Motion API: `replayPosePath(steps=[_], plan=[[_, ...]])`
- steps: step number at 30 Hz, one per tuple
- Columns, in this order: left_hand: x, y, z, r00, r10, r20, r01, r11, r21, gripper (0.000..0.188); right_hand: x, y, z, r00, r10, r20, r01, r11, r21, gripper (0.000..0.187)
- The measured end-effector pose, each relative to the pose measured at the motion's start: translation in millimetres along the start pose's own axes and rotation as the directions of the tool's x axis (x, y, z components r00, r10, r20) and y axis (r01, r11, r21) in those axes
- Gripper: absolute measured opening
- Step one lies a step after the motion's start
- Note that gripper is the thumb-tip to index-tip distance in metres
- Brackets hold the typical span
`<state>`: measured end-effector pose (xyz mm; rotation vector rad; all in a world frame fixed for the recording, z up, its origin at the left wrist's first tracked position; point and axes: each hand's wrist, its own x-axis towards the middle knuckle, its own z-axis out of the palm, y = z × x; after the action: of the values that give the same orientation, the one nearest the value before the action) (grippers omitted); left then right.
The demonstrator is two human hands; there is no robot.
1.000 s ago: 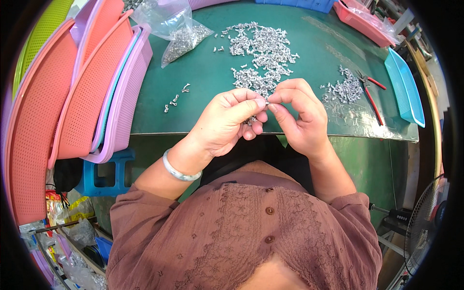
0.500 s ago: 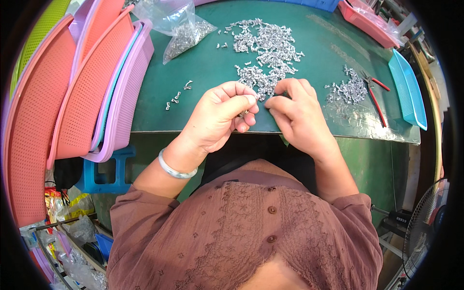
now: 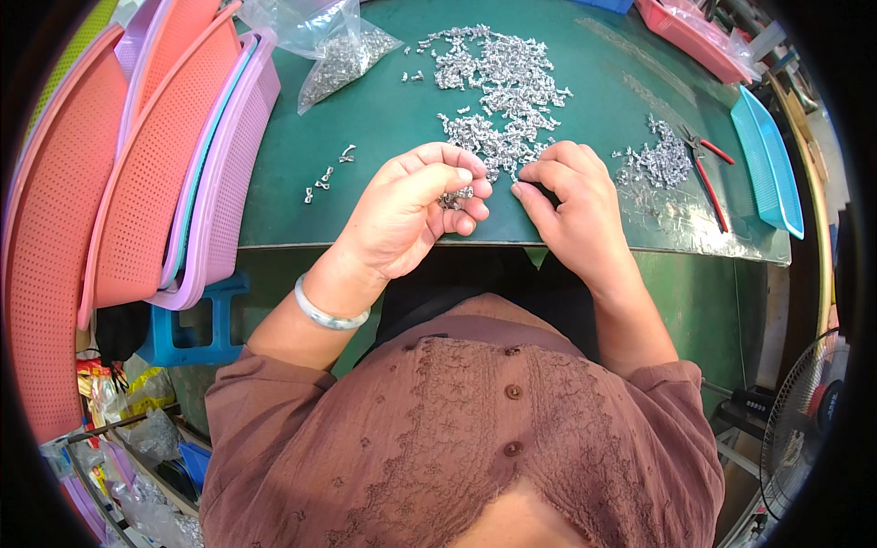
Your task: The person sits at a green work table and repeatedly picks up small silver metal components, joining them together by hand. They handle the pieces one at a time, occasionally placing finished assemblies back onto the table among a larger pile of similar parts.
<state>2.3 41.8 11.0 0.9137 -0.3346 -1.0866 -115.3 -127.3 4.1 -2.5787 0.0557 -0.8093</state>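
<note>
Just above the worktop's front edge, your left hand curls its grip around several small silvery metal pieces. Your right hand keeps a narrow grip, thumb and forefinger close together at the near end of the main pile; whether they pinch a piece, you cannot tell. That pile runs from the worktop's back edge toward its front. Toward the right edge, red-handled pliers lie between a smaller heap and a turquoise basket.
</note>
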Motion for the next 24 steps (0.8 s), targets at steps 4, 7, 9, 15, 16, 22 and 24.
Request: replayPosePath(steps=[4,7,9,15,16,22,24], plan=[[-0.6,0.9,4.6,0.999,-0.025,-0.04,0.028,0.998,0.064,0.012,0.1,1.0,3.6,0.999,-0.03,-0.017,0.031,0.999,0.018,0.008],[-0.9,2.3,7.2,0.997,-0.037,-0.064,0.044,0.993,0.114,0.012,1.6,-1.2,3.6,0.997,-0.035,-0.072,0.042,0.994,0.1,0.009],[0.2,1.7,10.3,0.995,-0.047,-0.093,0.061,0.986,0.158,0.012,3.7,-6.6,1.4,0.992,-0.037,-0.117,0.058,0.982,0.179,0.011],[0.9,2.0,15.8,0.996,-0.07,-0.054,0.081,0.966,0.244,0.012,7.3,-15.6,-0.9,0.973,-0.153,-0.171,0.193,0.95,0.246,0.018],[1.2,1.6,15.4,0.996,-0.066,-0.055,0.078,0.966,0.246,0.011,7.3,-15.4,-1.1,0.975,-0.146,-0.164,0.187,0.945,0.268,0.018],[1.8,-1.8,13.0,0.997,-0.001,-0.079,0.021,0.969,0.246,0.01,8.4,-6.8,-2.1,0.989,-0.147,-0.02,0.149,0.975,0.165,0.018],[1.6,-2.2,12.4,0.998,0.009,-0.07,0.008,0.971,0.241,0.01,6.0,-6.4,-1.1,0.983,-0.17,0.067,0.171,0.985,-0.008,0.018]])
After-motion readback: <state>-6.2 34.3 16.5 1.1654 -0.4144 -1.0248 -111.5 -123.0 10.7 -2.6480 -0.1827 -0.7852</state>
